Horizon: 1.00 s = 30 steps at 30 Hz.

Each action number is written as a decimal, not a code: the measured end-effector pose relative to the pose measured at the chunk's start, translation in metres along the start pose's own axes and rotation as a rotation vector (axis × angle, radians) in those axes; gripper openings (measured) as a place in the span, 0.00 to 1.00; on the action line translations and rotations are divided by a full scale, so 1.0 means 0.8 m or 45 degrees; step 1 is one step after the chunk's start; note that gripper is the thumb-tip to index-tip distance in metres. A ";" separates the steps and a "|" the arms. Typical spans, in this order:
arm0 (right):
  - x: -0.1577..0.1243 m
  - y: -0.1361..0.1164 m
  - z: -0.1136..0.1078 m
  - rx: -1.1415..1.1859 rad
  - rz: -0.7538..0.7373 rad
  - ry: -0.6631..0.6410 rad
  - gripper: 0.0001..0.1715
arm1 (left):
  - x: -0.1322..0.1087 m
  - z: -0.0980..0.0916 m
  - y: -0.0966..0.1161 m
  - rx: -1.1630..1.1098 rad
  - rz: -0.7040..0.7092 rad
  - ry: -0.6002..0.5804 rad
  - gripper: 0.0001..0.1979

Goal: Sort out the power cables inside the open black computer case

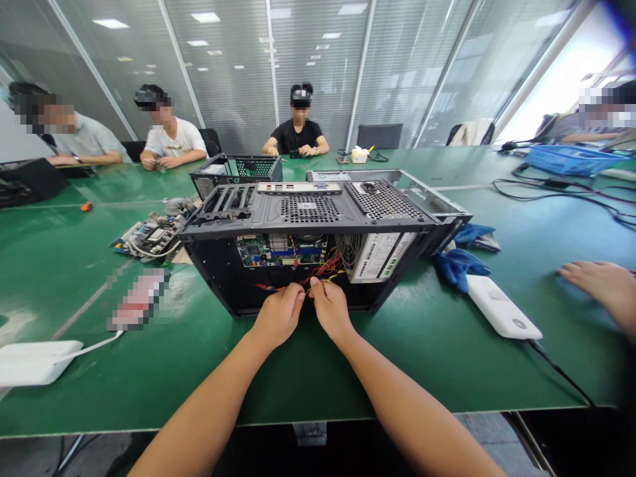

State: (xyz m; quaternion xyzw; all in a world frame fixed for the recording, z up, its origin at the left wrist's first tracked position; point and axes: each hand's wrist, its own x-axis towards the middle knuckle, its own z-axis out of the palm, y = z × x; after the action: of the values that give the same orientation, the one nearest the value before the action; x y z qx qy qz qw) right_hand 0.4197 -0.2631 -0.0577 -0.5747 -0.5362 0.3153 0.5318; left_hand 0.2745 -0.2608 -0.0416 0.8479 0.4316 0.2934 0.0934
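A black computer case (209, 265) lies across the table in front of me, its open side facing me. Through the opening show a motherboard (256, 250) with a blue slot and a power supply (385, 258) with a white label. Red, yellow and black power cables (328, 267) run from the power supply into the opening. At its lower edge my left hand (279, 317) is closed, thumb against fingers, on these cables. Close beside it, almost touching, my right hand (330, 306) pinches the same bundle. The fingertips partly hide the cable ends.
Left lie loose circuit boards (154, 232), a phone (139, 299) and a white power bank (40, 363). Right are blue gloves (462, 265), a white device (501, 308) and another person's hand (596, 281). Behind stands another case (238, 167); several people sit around the table.
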 end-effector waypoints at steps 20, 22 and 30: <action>0.002 0.003 0.003 -0.069 -0.015 -0.002 0.27 | 0.001 -0.007 0.000 0.097 0.104 -0.107 0.10; 0.002 0.003 0.003 -0.044 0.004 -0.001 0.27 | 0.001 -0.007 0.000 0.138 0.131 -0.093 0.08; 0.002 0.008 0.004 0.048 0.082 -0.064 0.28 | 0.005 0.000 -0.005 -0.414 -0.171 -0.184 0.11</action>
State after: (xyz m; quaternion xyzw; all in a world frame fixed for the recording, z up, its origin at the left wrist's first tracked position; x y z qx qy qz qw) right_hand 0.4190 -0.2596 -0.0641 -0.5736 -0.5245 0.3566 0.5184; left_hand 0.2733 -0.2549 -0.0413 0.8098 0.4263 0.2906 0.2794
